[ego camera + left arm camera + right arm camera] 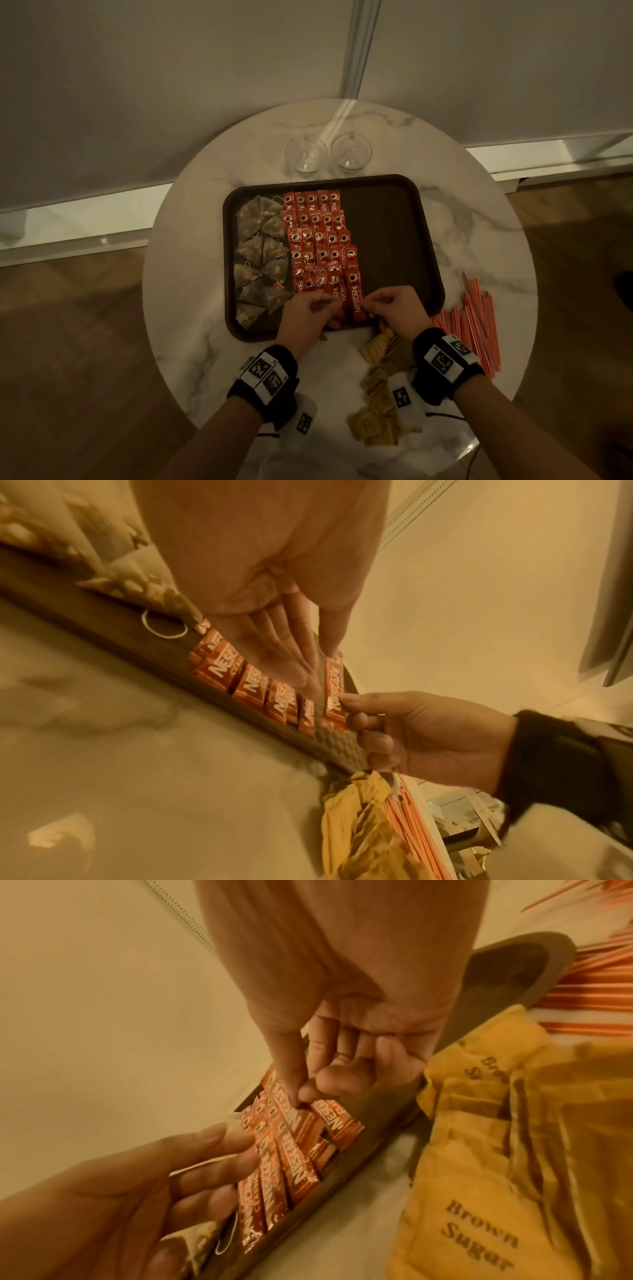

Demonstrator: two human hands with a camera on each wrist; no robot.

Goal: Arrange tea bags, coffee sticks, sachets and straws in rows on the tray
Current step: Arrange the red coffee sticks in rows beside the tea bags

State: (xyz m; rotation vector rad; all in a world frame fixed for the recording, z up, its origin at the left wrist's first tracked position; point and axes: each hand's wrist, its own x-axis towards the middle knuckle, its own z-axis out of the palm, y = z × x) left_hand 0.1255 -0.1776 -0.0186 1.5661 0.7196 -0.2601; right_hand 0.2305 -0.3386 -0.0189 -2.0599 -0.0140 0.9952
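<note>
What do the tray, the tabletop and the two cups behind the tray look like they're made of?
Tray: likely moulded plastic, dark brown and matt, with a pebbled floor in the left wrist view.
Tabletop: marble or a marble-look surface, white with grey veins, glossy.
Cups: clear glass or clear plastic; see-through.

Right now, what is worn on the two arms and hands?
Both hands, left hand and right hand, are bare, without gloves or sleeves. Each wrist carries a black band with white blocks bearing black square-pattern markers. A thin dark cable runs from each white unit below the wrist.
</note>
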